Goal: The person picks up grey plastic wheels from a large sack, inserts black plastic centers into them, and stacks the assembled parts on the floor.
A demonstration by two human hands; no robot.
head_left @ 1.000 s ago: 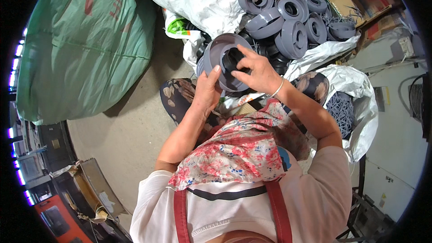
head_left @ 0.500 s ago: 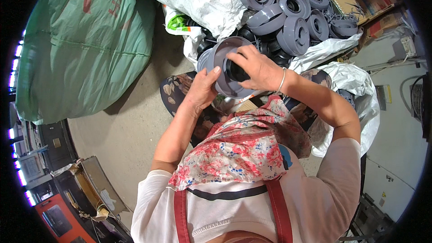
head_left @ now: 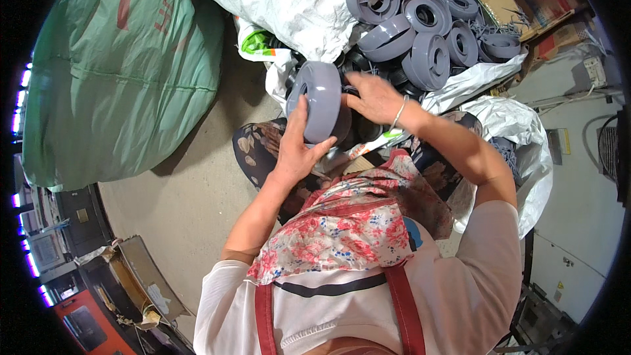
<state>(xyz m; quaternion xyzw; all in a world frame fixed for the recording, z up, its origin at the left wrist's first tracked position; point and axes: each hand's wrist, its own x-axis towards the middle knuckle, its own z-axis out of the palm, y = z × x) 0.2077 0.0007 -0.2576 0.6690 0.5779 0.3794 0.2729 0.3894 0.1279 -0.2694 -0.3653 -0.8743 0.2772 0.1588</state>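
My left hand (head_left: 297, 148) grips a grey plastic ring-shaped housing (head_left: 323, 102) from below, fingers on its left face and thumb at its lower rim. The housing is tilted on edge, its smooth outer wall toward me. My right hand (head_left: 378, 100) is just right of the housing, fingertips close to its far side and smeared by motion. Whether it touches or holds anything there cannot be made out. Beyond the hands lie black rings (head_left: 355, 62), partly hidden, beside a heap of similar grey housings (head_left: 427, 59).
A large green sack (head_left: 131, 85) stands at the left, a white sack (head_left: 276, 0) at the far side. A cardboard box (head_left: 526, 0) sits at far right, a white bag (head_left: 519, 125) by my right elbow. An opened carton (head_left: 148, 276) lies at lower left.
The housing has turned from its open side facing me to its outer wall facing me. My right hand has come out of its inside, where a black ring showed, to its right.
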